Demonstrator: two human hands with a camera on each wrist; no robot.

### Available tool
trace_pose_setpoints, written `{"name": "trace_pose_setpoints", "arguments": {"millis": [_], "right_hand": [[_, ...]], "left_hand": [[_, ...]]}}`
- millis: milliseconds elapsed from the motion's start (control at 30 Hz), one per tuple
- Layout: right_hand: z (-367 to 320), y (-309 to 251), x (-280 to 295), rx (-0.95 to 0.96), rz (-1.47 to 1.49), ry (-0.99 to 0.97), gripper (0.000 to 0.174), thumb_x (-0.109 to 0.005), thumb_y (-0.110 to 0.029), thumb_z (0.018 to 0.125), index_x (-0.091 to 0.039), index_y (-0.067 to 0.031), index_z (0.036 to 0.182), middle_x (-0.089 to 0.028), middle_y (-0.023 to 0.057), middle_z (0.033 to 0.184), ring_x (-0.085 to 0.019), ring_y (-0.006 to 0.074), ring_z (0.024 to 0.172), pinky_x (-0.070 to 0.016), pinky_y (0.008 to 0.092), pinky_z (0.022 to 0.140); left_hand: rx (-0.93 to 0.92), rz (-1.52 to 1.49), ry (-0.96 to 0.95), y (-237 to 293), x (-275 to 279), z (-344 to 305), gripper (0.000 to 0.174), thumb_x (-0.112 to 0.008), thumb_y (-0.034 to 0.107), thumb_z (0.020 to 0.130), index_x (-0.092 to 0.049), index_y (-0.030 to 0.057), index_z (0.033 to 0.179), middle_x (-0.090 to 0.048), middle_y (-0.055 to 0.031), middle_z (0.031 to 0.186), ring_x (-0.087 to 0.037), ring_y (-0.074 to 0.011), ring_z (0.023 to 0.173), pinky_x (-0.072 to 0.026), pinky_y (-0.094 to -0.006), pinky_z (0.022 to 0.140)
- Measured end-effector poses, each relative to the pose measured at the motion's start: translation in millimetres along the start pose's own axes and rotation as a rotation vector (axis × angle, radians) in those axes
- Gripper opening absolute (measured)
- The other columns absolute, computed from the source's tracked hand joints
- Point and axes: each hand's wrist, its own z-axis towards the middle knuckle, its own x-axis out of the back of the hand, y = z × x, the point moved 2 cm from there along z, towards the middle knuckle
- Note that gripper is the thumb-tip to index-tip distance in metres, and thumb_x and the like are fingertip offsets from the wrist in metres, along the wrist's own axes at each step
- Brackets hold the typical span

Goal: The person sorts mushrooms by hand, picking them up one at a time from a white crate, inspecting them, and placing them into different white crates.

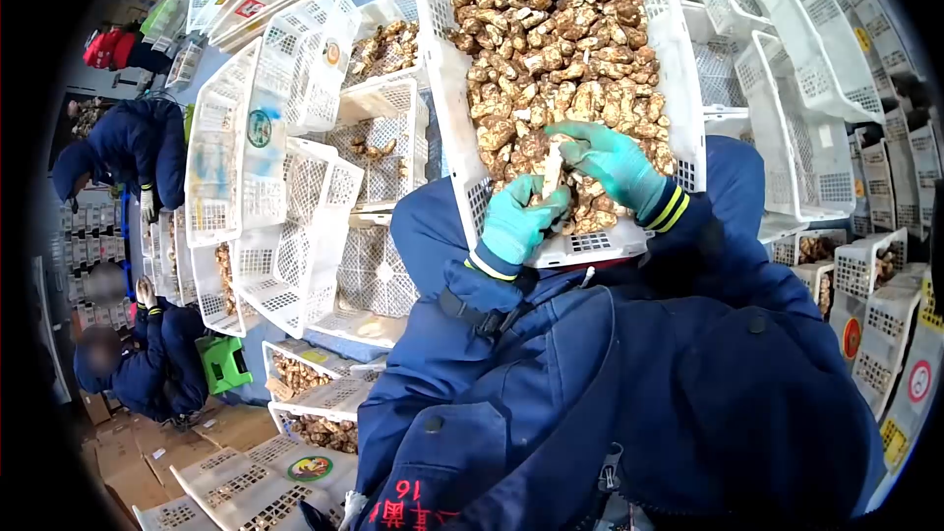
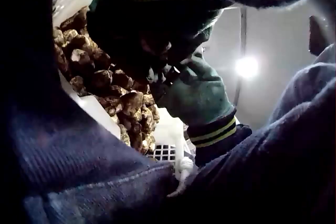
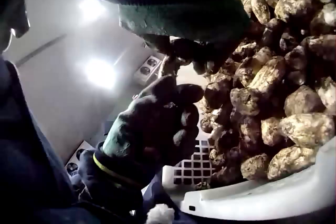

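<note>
A white plastic crate (image 1: 444,108) full of brown-and-cream mushrooms (image 1: 560,49) stands over the person's lap. At its near end, the green-gloved left hand (image 1: 521,221) grips a pale-stemmed mushroom (image 1: 554,169) from below, its fingers curled. The green-gloved right hand (image 1: 615,167) pinches the upper part of this mushroom between thumb and fingers. In the right wrist view the left hand (image 3: 152,124) shows curled fingers below the shadowed right hand (image 3: 184,22). Deep shadow hides much of the grip in the left wrist view, where the right hand (image 2: 197,87) faces the left.
White crates (image 1: 383,138) holding a few mushrooms stand at the left, with stacked crates (image 1: 801,29) on the right. Two people in dark blue (image 1: 138,152) work at far left beside a green box (image 1: 224,364). More mushroom-filled crates (image 1: 305,374) lie at lower left.
</note>
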Motion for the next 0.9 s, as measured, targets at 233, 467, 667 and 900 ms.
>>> {"name": "trace_pose_setpoints", "arguments": {"millis": [233, 467, 667, 900], "right_hand": [[-2.9, 23.5, -3.9, 0.29, -0.198, -0.065, 0.033, -0.062, -0.025, 0.097, -0.067, -0.0054, 0.123, -0.071, 0.0093, 0.115, -0.068, 0.018, 0.096, -0.0535, 0.0287, 0.085], [23.5, 25.6, 89.1, 0.035, -0.689, 0.421, 0.042, -0.056, -0.023, 0.095, -0.056, -0.0104, 0.134, -0.067, 0.017, 0.116, -0.064, 0.0334, 0.105, -0.0511, 0.0407, 0.091], [59.2, 60.3, 74.4, -0.064, -0.994, 0.251, 0.054, -0.052, -0.035, 0.094, -0.046, -0.0181, 0.145, -0.058, 0.0228, 0.129, -0.059, 0.0387, 0.115, -0.0462, 0.0477, 0.099], [33.1, 50.9, 74.4, 0.003, -0.698, 0.268, 0.041, -0.054, -0.018, 0.097, -0.054, -0.0151, 0.138, -0.065, 0.0121, 0.102, -0.062, 0.0202, 0.071, -0.0508, 0.0339, 0.069]], "left_hand": [[0.047, 0.02, -0.192, -14.4, 11.6, 3.9, 0.023, -0.061, 0.018, 0.1, -0.064, -0.0015, 0.11, -0.068, -0.0046, 0.089, -0.064, -0.0098, 0.073, -0.0529, -0.0233, 0.064], [-0.021, -0.283, -0.27, -15.3, 25.7, 6.4, 0.034, -0.069, 0.016, 0.092, -0.061, -0.0071, 0.115, -0.065, -0.0173, 0.111, -0.066, -0.0212, 0.084, -0.0574, -0.0282, 0.067], [0.148, -0.048, -0.106, 9.4, 6.6, -2.5, 0.035, -0.062, 0.022, 0.097, -0.063, -0.0054, 0.117, -0.069, -0.0085, 0.096, -0.065, -0.0109, 0.071, -0.0504, -0.0203, 0.055], [0.075, -0.119, -0.011, 14.3, 14.1, -4.6, 0.026, -0.064, 0.023, 0.098, -0.067, -0.0023, 0.101, -0.068, -0.0091, 0.078, -0.06, -0.0114, 0.054, -0.0475, -0.0224, 0.048]]}}
